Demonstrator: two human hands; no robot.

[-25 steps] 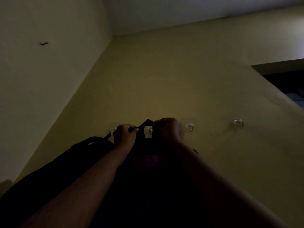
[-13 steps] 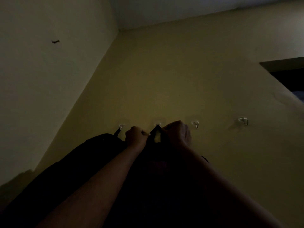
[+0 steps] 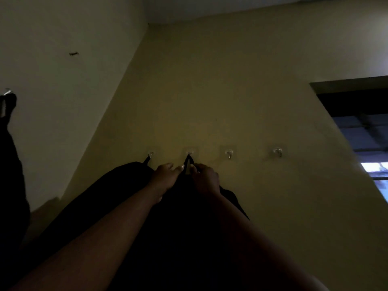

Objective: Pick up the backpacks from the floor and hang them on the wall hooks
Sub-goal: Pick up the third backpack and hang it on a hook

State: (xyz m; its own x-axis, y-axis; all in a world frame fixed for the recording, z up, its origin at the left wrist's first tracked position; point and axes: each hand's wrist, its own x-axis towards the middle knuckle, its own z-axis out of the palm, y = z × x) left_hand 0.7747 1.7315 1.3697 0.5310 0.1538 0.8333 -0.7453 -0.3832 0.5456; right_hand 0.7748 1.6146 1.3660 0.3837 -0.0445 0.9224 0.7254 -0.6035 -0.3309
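Note:
A row of clear wall hooks runs across the yellow wall. The top loop of a black backpack sits over the second hook. My left hand and my right hand pinch the loop's two sides just below that hook. Another black backpack hangs by its loop from the first hook to the left. The third hook and the fourth hook are bare. The room is dim and the bags' details are hidden.
A dark bag hangs on the left side wall from a hook. A window opening cuts into the wall at the right. The wall corner lies left of the hooks.
The loop held near the second hook a second ago now hangs from it, pulled taut into a point. My hands have dropped slightly below the hook. The view has shifted right.

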